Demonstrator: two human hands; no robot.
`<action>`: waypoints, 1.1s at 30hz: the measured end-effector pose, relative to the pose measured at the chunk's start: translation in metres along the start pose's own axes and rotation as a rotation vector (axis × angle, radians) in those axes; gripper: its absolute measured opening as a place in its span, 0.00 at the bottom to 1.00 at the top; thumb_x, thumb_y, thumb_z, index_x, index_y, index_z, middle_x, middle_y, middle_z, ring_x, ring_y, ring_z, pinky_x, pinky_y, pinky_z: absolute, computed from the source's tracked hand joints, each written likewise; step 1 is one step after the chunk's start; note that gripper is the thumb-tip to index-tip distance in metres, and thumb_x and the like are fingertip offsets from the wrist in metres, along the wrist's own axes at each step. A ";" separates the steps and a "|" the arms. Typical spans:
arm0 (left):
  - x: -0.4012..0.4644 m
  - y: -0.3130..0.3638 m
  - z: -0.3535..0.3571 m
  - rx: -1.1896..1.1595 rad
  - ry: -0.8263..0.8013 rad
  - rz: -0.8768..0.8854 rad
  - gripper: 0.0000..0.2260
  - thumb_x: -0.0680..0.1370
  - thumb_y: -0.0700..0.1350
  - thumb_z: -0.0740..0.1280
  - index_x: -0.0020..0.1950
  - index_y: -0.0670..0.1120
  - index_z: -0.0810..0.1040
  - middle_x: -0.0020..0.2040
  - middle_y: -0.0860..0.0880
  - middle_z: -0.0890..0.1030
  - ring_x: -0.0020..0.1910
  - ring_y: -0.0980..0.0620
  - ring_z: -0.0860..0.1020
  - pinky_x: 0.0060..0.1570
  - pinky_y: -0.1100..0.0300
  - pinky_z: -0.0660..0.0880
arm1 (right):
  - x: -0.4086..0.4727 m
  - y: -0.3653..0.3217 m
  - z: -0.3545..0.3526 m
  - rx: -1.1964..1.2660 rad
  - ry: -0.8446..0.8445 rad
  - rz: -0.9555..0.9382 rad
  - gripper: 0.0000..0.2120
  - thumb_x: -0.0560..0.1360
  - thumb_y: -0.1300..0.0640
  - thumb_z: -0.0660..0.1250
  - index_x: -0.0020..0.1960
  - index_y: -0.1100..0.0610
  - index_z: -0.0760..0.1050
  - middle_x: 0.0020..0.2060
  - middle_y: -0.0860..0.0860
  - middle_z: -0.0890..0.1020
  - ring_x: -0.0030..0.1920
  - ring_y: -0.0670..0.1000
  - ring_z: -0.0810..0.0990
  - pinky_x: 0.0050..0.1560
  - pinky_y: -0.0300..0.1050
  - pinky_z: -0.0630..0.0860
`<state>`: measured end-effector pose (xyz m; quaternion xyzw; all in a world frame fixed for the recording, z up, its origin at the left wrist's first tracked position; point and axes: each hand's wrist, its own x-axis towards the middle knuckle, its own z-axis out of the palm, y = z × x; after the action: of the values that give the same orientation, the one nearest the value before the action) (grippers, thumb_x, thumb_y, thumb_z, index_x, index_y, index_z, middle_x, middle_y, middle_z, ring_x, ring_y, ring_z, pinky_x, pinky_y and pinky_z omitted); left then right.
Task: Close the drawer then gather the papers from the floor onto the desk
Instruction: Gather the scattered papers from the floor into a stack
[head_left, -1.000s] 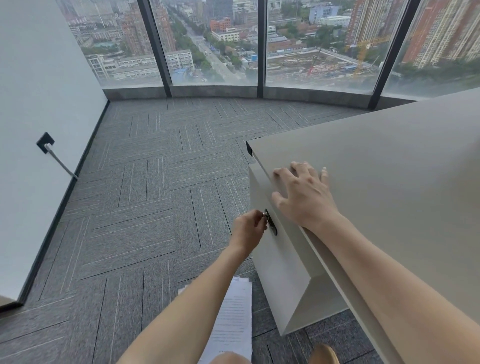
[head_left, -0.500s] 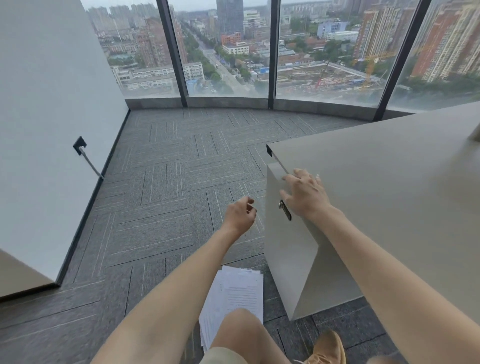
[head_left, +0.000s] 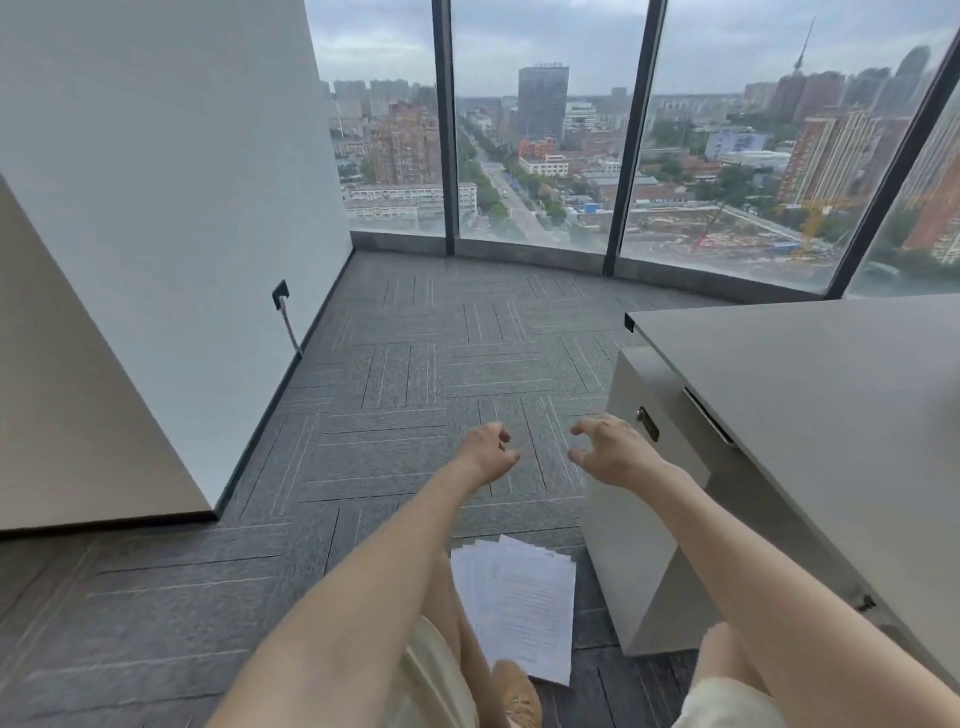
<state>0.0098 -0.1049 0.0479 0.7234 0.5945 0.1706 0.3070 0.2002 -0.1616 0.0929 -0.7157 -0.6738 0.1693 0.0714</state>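
Note:
A fanned stack of white printed papers (head_left: 519, 613) lies on the grey carpet between my legs and the drawer unit. The pale drawer unit (head_left: 628, 519) stands under the desk (head_left: 810, 395), its front flush and shut, with a small dark lock (head_left: 648, 423) near the top. My left hand (head_left: 491, 452) hovers over the carpet with its fingers loosely curled, holding nothing. Just left of the lock floats my right hand (head_left: 610, 452), fingers spread and empty, touching neither drawer nor desk.
A white wall (head_left: 171, 208) runs along the left with a black socket and cable (head_left: 283, 312). A beige panel (head_left: 67, 415) juts out at the near left. Floor-to-ceiling windows (head_left: 535, 156) curve across the back. My tan shoe (head_left: 517, 696) rests beside the papers.
My left hand let go of the drawer lock and drew back. My right hand lifted off the desk edge. The view has risen and pulled away from the desk.

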 end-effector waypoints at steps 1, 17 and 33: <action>-0.006 -0.006 -0.002 -0.001 -0.005 -0.012 0.17 0.77 0.46 0.67 0.63 0.40 0.74 0.60 0.41 0.80 0.57 0.44 0.78 0.52 0.56 0.74 | -0.003 -0.003 0.001 0.000 -0.007 0.000 0.23 0.77 0.48 0.64 0.71 0.54 0.72 0.71 0.57 0.73 0.71 0.58 0.71 0.70 0.55 0.69; 0.060 -0.125 0.064 -0.154 -0.068 -0.377 0.20 0.77 0.48 0.67 0.66 0.40 0.73 0.63 0.41 0.79 0.59 0.44 0.78 0.50 0.59 0.72 | 0.116 0.011 0.129 0.033 -0.330 0.060 0.23 0.80 0.50 0.61 0.73 0.58 0.70 0.72 0.60 0.72 0.71 0.60 0.71 0.68 0.51 0.69; 0.187 -0.335 0.260 -0.402 -0.168 -0.972 0.20 0.74 0.42 0.65 0.67 0.42 0.72 0.63 0.44 0.77 0.61 0.44 0.76 0.62 0.50 0.74 | 0.279 0.119 0.404 0.223 -0.646 0.416 0.26 0.80 0.55 0.61 0.76 0.61 0.66 0.74 0.59 0.71 0.73 0.59 0.70 0.67 0.49 0.69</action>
<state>-0.0403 0.0480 -0.3868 0.3027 0.7900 0.0605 0.5297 0.1849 0.0535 -0.3634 -0.7347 -0.4798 0.4684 -0.1027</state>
